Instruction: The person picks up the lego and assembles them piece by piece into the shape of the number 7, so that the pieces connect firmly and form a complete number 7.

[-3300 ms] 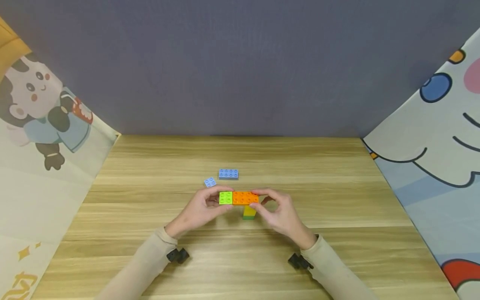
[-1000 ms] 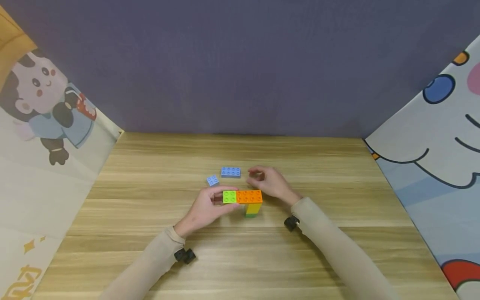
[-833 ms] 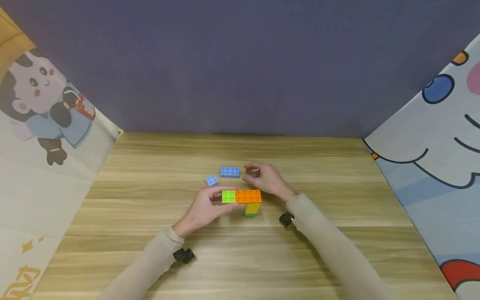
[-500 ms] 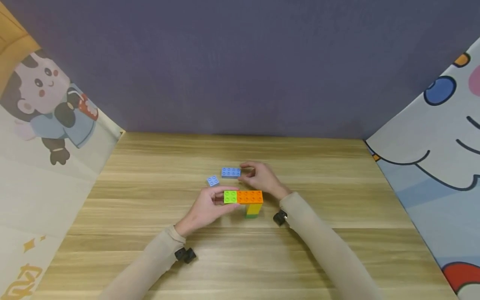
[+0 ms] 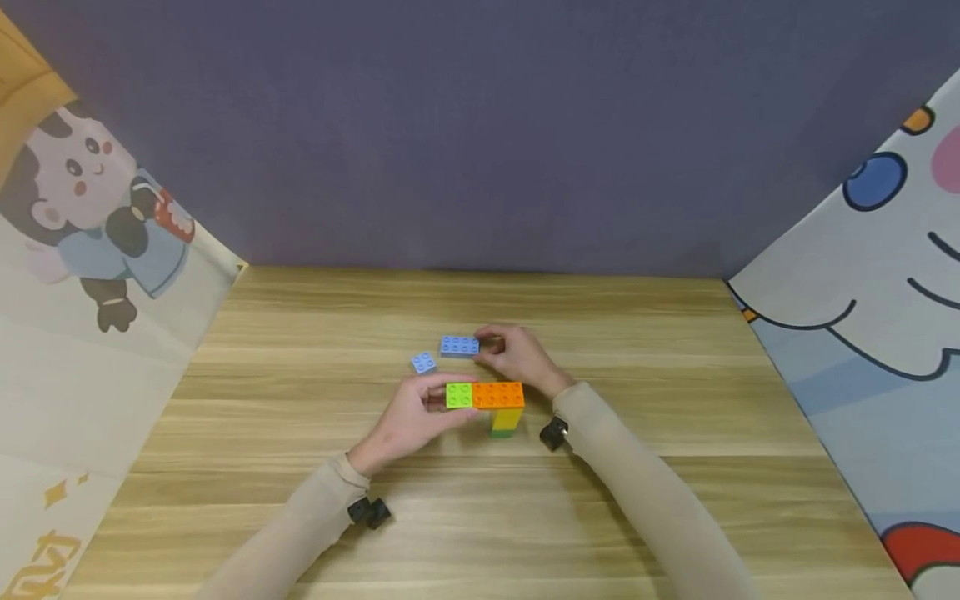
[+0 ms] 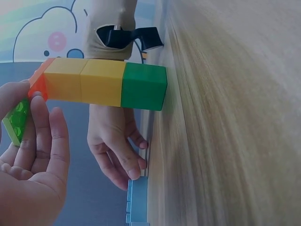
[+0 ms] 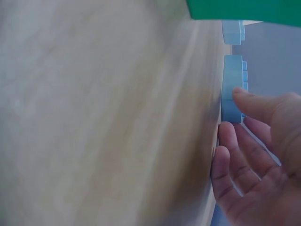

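My left hand [image 5: 405,419] pinches the left end of a toy-brick build: a lime brick [image 5: 459,395] beside a long orange brick [image 5: 498,395]. Under the orange one, two yellow bricks [image 6: 101,82] and a green brick [image 6: 145,87] form a column, its base close to the tabletop. My right hand [image 5: 519,358] has its thumb and index finger around the right end of a long blue brick [image 5: 459,346], which lies on the table. Seen from the right wrist, the thumb presses the blue brick's side [image 7: 230,80]; the other fingers curve below its end.
A small square blue brick [image 5: 423,362] lies just left of the long blue one. The wooden tabletop [image 5: 315,317] ends at a grey back wall [image 5: 480,150], with printed panels at both sides. Black wrist cameras [image 5: 555,433] sit on the sleeves.
My right hand has let go of the orange brick, moved up and left, and taken the long blue brick's end. The left hand keeps its hold on the build.
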`<state>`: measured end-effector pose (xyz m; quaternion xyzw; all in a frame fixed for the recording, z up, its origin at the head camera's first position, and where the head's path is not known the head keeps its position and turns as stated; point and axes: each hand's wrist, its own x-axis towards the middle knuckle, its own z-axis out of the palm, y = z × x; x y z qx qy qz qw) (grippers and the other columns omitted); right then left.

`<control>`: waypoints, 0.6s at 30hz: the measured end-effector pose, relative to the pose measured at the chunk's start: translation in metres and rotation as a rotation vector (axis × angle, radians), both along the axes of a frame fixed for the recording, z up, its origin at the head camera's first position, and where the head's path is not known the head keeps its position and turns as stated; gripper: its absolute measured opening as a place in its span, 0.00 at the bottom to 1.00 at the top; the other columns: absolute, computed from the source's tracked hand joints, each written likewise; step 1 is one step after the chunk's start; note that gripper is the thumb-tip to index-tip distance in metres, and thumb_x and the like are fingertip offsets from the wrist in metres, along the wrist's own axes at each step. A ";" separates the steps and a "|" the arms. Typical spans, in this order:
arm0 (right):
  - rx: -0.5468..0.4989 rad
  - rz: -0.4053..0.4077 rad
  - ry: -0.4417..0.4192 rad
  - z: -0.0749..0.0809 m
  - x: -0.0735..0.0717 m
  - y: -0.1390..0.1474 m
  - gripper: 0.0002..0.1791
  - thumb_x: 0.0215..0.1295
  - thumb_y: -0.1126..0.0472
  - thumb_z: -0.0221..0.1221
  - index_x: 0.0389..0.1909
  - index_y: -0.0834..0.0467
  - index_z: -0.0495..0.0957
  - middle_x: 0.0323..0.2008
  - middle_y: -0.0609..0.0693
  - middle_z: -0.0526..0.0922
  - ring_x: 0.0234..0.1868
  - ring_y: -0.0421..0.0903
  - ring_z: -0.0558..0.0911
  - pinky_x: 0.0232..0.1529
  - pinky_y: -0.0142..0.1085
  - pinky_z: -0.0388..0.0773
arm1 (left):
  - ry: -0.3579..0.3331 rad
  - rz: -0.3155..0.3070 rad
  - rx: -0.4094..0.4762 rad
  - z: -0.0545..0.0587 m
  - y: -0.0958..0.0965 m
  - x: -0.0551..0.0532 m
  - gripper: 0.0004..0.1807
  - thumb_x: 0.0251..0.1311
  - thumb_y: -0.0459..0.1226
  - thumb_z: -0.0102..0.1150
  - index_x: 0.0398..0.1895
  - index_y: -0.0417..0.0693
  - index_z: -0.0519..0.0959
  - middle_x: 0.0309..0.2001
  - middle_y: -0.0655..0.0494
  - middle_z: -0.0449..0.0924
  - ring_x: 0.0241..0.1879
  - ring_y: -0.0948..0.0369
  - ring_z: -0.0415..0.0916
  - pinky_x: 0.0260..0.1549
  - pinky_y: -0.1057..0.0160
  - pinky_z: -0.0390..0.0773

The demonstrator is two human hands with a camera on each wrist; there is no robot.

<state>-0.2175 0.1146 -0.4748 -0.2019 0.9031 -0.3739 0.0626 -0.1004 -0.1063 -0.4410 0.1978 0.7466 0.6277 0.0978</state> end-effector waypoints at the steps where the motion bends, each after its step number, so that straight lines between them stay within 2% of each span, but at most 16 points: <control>1: -0.001 -0.001 -0.002 0.000 0.000 0.000 0.23 0.68 0.58 0.73 0.61 0.57 0.85 0.59 0.55 0.89 0.47 0.49 0.90 0.52 0.42 0.89 | 0.001 0.000 0.000 0.000 0.000 0.000 0.25 0.63 0.31 0.74 0.63 0.37 0.83 0.57 0.40 0.87 0.45 0.63 0.89 0.45 0.65 0.90; 9: 0.015 -0.015 0.022 0.004 0.003 0.002 0.21 0.69 0.55 0.72 0.60 0.57 0.86 0.56 0.55 0.90 0.51 0.50 0.89 0.55 0.45 0.88 | -0.016 -0.006 0.011 0.000 -0.001 0.000 0.24 0.64 0.32 0.74 0.64 0.39 0.83 0.58 0.40 0.86 0.45 0.61 0.89 0.45 0.65 0.90; 18: -0.059 -0.045 -0.044 0.007 0.007 0.008 0.21 0.69 0.57 0.71 0.60 0.60 0.84 0.55 0.56 0.90 0.51 0.51 0.91 0.54 0.43 0.89 | -0.024 0.000 0.007 0.000 -0.001 0.000 0.24 0.63 0.32 0.74 0.63 0.39 0.83 0.58 0.41 0.87 0.45 0.62 0.89 0.44 0.66 0.90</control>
